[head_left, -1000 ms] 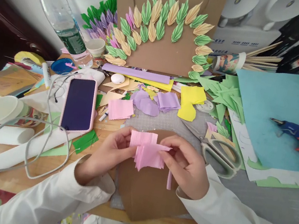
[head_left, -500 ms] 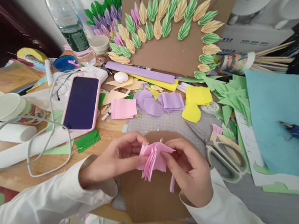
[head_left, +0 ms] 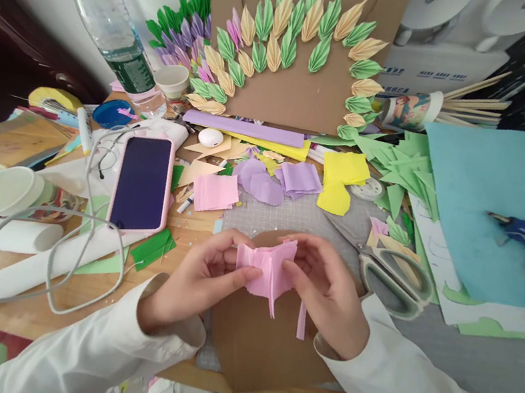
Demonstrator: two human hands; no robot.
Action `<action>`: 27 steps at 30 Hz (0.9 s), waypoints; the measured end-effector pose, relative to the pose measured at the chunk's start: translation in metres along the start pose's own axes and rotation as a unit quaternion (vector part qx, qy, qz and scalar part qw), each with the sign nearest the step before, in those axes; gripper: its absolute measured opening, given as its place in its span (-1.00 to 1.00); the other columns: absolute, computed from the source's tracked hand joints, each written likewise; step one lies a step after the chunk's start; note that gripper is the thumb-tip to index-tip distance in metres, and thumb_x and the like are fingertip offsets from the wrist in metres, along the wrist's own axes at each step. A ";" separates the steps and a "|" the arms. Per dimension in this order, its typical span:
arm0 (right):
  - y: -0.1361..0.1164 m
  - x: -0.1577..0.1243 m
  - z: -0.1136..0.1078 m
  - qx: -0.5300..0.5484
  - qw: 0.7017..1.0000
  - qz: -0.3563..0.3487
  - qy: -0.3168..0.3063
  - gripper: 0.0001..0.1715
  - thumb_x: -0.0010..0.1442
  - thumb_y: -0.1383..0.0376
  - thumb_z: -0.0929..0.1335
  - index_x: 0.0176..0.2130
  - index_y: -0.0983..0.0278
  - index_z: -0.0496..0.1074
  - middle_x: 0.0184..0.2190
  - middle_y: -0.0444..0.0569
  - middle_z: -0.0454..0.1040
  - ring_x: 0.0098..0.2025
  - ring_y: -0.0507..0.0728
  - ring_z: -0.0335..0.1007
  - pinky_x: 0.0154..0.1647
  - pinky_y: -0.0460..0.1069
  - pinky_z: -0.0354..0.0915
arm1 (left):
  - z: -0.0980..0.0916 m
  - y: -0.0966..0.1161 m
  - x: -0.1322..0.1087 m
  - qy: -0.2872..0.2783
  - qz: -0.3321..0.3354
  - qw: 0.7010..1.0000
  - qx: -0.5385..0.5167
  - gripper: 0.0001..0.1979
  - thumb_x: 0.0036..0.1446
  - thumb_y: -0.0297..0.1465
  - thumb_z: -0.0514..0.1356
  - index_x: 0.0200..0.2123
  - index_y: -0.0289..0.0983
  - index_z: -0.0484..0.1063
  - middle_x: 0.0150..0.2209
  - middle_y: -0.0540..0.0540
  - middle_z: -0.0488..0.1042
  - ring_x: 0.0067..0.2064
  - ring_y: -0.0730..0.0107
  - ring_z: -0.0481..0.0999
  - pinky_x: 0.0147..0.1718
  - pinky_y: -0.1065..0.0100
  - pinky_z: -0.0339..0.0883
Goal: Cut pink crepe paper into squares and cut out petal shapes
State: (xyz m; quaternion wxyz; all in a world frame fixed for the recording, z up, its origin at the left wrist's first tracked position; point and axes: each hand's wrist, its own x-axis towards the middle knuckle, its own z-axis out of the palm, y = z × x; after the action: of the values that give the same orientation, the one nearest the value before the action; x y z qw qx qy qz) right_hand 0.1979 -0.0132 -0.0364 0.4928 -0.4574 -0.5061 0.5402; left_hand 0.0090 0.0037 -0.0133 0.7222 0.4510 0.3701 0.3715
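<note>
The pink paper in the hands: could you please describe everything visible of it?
The pink paper is thin and layered, looking like tissue or crepe, bunched into soft folds that fan downward. The left hand and right hand pinch it from either side, above a brown cardboard sheet.

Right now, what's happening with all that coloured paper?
A person in white sleeves pinches a pink paper bundle between the left hand and the right hand, just above a brown cardboard piece on the desk. Scissors lie to the right and a phone to the left. At the back stands a cardboard board edged with folded paper leaves in green, orange and purple.
</note>
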 end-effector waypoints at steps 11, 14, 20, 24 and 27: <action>-0.016 0.006 -0.010 -0.076 0.990 -0.067 0.097 -0.87 0.21 0.17 0.40 -0.25 0.15 0.41 -0.38 -0.07 0.48 -0.33 0.11 0.45 -0.33 0.00 0.43 | -0.008 -0.001 0.002 0.114 0.038 0.989 0.082 -0.86 0.15 -0.31 0.26 -0.35 -0.27 0.48 -0.53 0.04 0.46 -0.53 0.55 0.37 -0.57 0.53 0.22; -0.026 0.005 -0.019 -0.042 0.993 -0.102 0.030 -0.93 0.22 0.20 0.39 -0.28 0.13 0.41 -0.37 -0.07 0.48 -0.35 0.10 0.44 -0.38 0.00 0.39 | -0.010 0.001 0.005 0.153 0.024 0.984 0.089 -0.86 0.13 -0.31 0.28 -0.33 -0.27 0.53 -0.44 -0.01 0.53 -0.44 0.51 0.44 -0.48 0.51 0.29; -0.030 -0.002 -0.020 -0.086 0.962 -0.090 -0.242 -0.93 0.26 0.36 0.33 -0.25 0.17 0.39 -0.39 -0.09 0.49 -0.42 0.05 0.39 -0.46 -0.04 0.31 | -0.008 0.007 0.004 0.102 -0.026 0.987 0.122 -0.87 0.09 -0.33 0.30 -0.33 -0.27 0.60 -0.39 -0.07 0.60 -0.41 0.41 0.51 -0.45 0.45 0.35; -0.023 -0.001 -0.014 -0.210 0.945 -0.131 -0.213 -0.93 0.27 0.38 0.30 -0.25 0.22 0.38 -0.39 -0.09 0.47 -0.43 0.02 0.35 -0.45 -0.07 0.27 | -0.005 0.008 0.001 -0.009 -0.048 0.988 0.146 -0.83 0.13 -0.33 0.26 -0.32 -0.27 0.63 -0.38 -0.12 0.62 -0.42 0.36 0.53 -0.46 0.42 0.35; -0.021 0.000 -0.012 -0.237 0.946 -0.134 -0.176 -0.93 0.28 0.37 0.30 -0.25 0.22 0.38 -0.40 -0.10 0.47 -0.40 0.02 0.35 -0.41 -0.07 0.27 | -0.004 0.010 0.000 -0.038 -0.063 0.988 0.134 -0.80 0.17 -0.32 0.23 -0.28 -0.27 0.64 -0.38 -0.12 0.63 -0.42 0.37 0.53 -0.47 0.45 0.33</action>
State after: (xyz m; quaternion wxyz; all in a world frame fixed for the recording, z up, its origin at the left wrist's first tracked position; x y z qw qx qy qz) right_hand 0.2113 -0.0116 -0.0167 0.3418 -0.3863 -0.7547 0.4054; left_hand 0.0038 0.0086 -0.0049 0.6904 0.5334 0.4170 0.2548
